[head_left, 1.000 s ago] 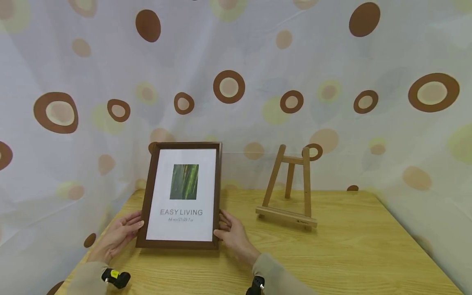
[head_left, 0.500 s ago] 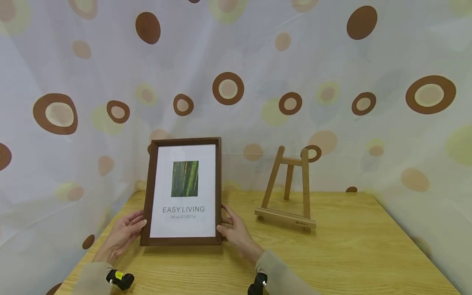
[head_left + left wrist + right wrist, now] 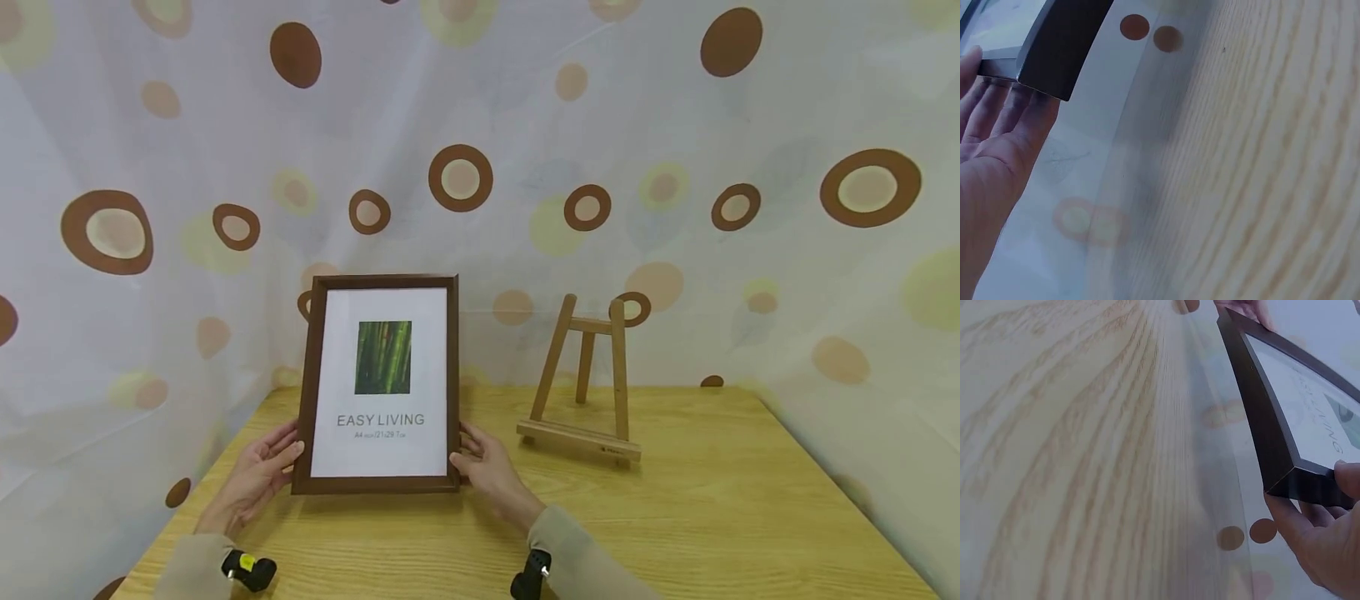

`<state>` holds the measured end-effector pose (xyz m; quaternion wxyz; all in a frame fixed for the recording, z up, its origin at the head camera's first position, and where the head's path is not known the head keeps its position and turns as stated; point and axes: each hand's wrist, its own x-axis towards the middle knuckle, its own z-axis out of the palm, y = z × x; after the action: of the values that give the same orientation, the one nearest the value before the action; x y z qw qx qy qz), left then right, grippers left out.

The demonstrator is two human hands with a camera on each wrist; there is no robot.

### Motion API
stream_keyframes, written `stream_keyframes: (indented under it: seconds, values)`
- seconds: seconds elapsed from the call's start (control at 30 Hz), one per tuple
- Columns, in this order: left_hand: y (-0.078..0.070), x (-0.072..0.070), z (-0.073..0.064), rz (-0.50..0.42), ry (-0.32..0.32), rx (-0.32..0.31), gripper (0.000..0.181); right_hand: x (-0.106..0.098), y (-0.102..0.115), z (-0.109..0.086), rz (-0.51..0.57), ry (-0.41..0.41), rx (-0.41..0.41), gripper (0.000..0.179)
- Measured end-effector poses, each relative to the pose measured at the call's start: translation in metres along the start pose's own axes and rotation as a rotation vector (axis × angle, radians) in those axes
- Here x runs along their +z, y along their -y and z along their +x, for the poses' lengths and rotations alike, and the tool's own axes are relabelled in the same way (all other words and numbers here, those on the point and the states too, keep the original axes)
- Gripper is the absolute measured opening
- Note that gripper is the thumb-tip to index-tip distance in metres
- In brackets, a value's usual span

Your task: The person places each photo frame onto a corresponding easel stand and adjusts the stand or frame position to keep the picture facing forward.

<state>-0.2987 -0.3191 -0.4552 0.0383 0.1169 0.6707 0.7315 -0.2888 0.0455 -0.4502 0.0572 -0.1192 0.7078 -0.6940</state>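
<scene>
table (image 3: 750,508), frame (image 3: 382,379) held by edges, easel (image 3: 577,439) apart

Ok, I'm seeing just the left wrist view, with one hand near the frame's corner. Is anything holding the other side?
Observer: Yes, the head view shows the right hand gripping the opposite side of the picture frame, low down.
Operator: Is anything else standing nearby?
Observer: A wooden easel stands on the table, to the right of the frame in the head view.
Operator: And what's printed inside the frame?
Observer: The large words EASY LIVING, below a green picture.
</scene>
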Motion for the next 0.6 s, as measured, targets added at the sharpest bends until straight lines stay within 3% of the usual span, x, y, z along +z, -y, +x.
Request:
stream_keyframes:
  seconds: [0.17, 0.33, 0.47, 0.6]
  values:
    - [0.001, -0.001, 0.0, -0.004, 0.077, 0.054, 0.071, -0.005, 0.003, 0.0, -0.016, -0.014, 0.001, 0.063]
    - [0.002, 0.0, 0.0, -0.003, 0.161, 0.034, 0.078, -0.011, 0.003, 0.0, -0.039, -0.011, -0.013, 0.062]
    - [0.004, 0.003, 0.0, 0.016, 0.178, 0.009, 0.082, -0.018, 0.002, 0.0, -0.054, -0.001, -0.031, 0.062]
    - [0.008, 0.009, 0.001, 0.025, 0.176, 0.03, 0.082, -0.026, 0.002, -0.001, -0.073, 0.0, -0.045, 0.061]
